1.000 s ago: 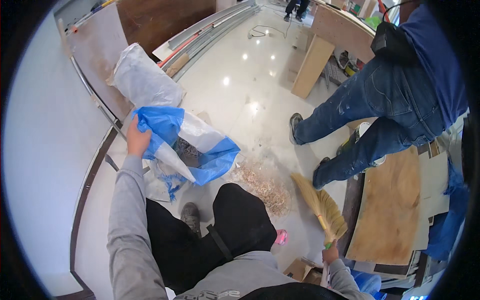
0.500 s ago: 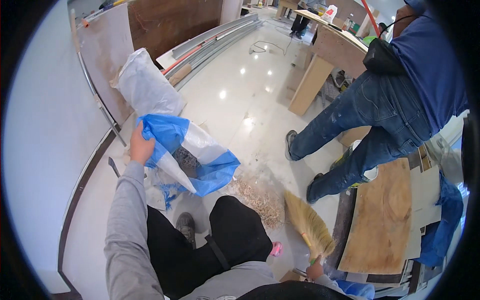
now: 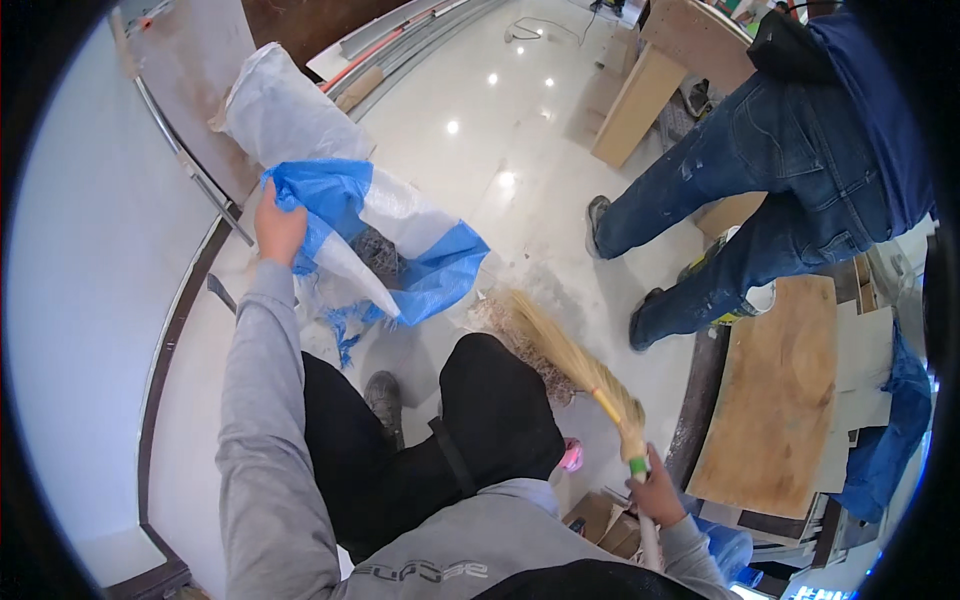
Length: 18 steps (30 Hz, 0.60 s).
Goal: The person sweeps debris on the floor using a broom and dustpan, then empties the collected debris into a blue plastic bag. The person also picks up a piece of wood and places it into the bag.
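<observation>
Head view: the blue-and-white sack (image 3: 438,278) is held by the left hand (image 3: 280,228), fingers closed on its rim at the far left corner, mouth spread; dark tangled scrap (image 3: 378,252) is seen inside. The sack is placed toward the left edge of the floor (image 3: 440,165), with a full white bag (image 3: 290,115) just beyond it. The broom (image 3: 585,372) is gripped by the right hand (image 3: 658,492), fingers wrapped round the handle by the green band; no gap is seen in that grip.

Key relation: the shavings (image 3: 492,316) lie ahead and left of the right hand, between it and the sack, just beside the sack's near right rim. The broom's long axis is angled from the right hand forward and left, bristle tips pointed at the sack. The right hand is the nearer one to the pile (partly covered by bristles, so its full extent cannot be told).

Versus half a second ago: the bristles have been shifted from the pile's right side to over it, tips closer to the sack. The left-hand hold looks unchanged.
</observation>
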Each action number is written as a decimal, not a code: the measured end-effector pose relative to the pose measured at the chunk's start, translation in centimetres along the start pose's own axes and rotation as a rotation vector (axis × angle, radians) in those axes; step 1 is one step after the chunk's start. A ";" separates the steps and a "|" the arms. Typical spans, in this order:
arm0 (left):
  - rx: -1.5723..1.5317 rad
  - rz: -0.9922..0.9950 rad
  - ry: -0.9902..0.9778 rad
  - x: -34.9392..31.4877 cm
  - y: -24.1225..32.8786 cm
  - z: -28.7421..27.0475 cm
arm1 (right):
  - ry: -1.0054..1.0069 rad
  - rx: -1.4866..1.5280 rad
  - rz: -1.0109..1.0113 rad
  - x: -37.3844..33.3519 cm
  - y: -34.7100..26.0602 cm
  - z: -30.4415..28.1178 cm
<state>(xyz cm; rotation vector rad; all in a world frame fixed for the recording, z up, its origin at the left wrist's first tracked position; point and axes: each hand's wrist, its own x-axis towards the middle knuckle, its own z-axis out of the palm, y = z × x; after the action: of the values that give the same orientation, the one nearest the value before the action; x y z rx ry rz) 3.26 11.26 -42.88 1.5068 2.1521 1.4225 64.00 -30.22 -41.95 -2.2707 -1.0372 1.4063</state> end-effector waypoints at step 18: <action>-0.071 -0.054 0.054 -2.0 1.2 -3.7 | -0.252 0.013 -0.273 37.6 -21.7 8.0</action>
<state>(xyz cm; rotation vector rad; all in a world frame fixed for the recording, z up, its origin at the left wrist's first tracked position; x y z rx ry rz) 2.81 7.49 -40.73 1.3904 2.1319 1.5210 57.93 10.26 -58.62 -1.8870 -1.3502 1.5974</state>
